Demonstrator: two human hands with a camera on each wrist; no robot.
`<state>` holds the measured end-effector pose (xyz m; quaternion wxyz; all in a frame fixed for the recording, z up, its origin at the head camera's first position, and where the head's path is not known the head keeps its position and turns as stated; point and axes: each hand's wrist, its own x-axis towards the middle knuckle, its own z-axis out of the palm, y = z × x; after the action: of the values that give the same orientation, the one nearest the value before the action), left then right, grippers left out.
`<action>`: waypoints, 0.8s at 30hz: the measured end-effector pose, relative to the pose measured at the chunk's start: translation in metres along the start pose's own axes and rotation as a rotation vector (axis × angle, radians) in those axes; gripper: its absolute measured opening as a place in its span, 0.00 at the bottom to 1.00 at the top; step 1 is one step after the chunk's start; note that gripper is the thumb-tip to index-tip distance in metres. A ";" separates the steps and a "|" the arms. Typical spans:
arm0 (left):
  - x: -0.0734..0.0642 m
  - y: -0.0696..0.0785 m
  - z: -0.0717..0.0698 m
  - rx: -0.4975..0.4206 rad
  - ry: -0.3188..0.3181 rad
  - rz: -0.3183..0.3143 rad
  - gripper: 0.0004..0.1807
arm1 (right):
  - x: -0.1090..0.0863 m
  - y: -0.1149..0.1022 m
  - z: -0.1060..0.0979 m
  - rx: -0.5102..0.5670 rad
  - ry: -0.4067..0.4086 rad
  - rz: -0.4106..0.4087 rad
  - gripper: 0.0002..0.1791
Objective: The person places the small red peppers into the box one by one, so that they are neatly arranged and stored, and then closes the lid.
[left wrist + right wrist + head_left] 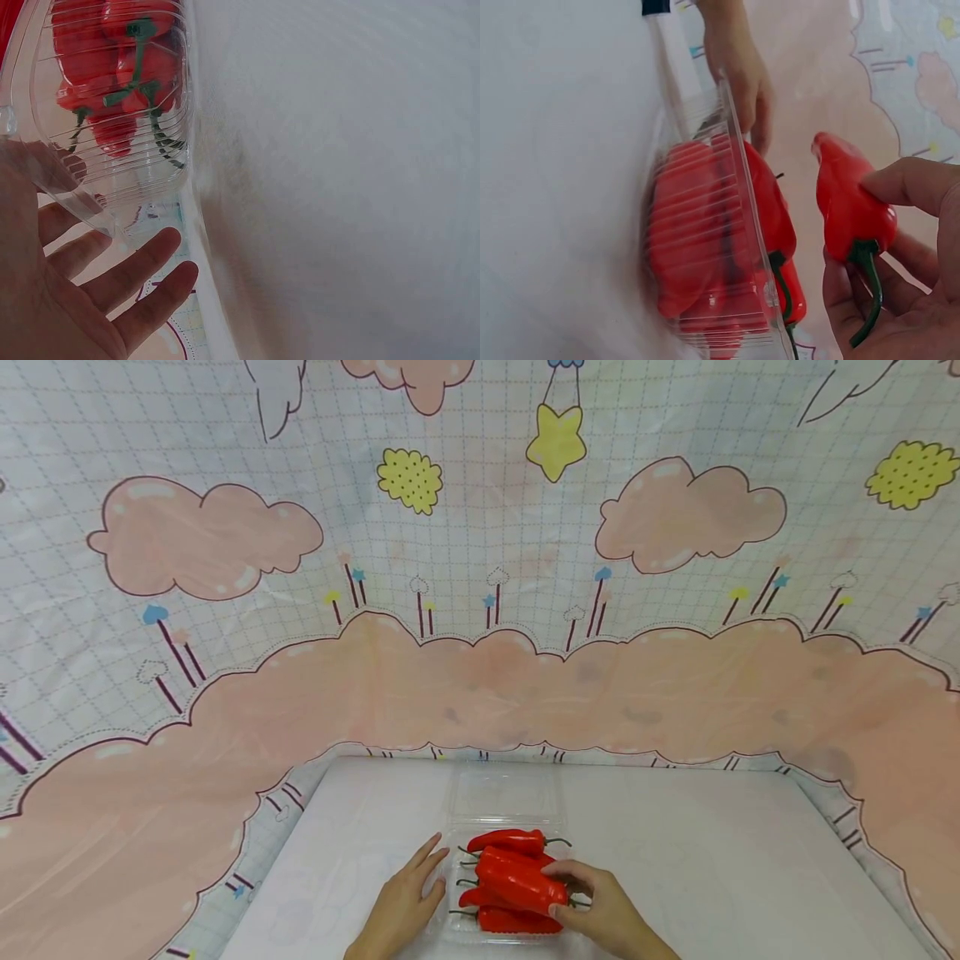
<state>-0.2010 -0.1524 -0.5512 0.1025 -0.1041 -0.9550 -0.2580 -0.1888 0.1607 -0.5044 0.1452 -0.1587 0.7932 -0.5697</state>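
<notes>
A clear plastic clamshell box (pixel 504 939) with its lid (pixel 506 797) folded back holds several red peppers (pixel 517 920) with green stems. Between thumb and fingers my right hand (pixel 600 902) grips one red pepper (pixel 517 878) over the pile. In the right wrist view this gripped pepper (pixel 851 199) is apart from the box, its stem lying toward the palm. At the box's left side is my left hand (pixel 408 893), fingers spread and holding nothing. The left wrist view shows those loose fingers (pixel 139 274) beside the ribbed box wall (pixel 184 97).
A white table top (pixel 697 843) lies under the box. Behind it and around its sides hangs a printed cloth (pixel 480 693) with pink clouds, stars and a grid.
</notes>
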 end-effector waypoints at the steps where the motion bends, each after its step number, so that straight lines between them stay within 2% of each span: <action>1: 0.000 0.000 0.000 0.002 0.000 0.002 0.23 | 0.000 0.001 0.001 -0.005 -0.003 0.006 0.25; 6: -0.001 -0.001 0.001 0.000 0.009 0.010 0.23 | 0.000 0.001 0.005 -0.020 -0.022 0.027 0.25; 12: -0.002 -0.002 0.001 -0.002 0.030 0.032 0.23 | -0.001 0.001 0.008 -0.046 -0.045 0.013 0.23; 17: -0.002 -0.002 0.001 0.001 0.050 0.047 0.23 | 0.000 0.004 0.009 -0.086 -0.049 -0.028 0.20; 24: 0.000 -0.002 0.000 0.009 0.035 0.038 0.23 | 0.002 0.011 0.013 -0.169 -0.072 -0.122 0.17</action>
<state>-0.2015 -0.1537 -0.5522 0.1248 -0.1172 -0.9521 -0.2533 -0.1862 0.1525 -0.5187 0.1246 -0.2386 0.8216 -0.5026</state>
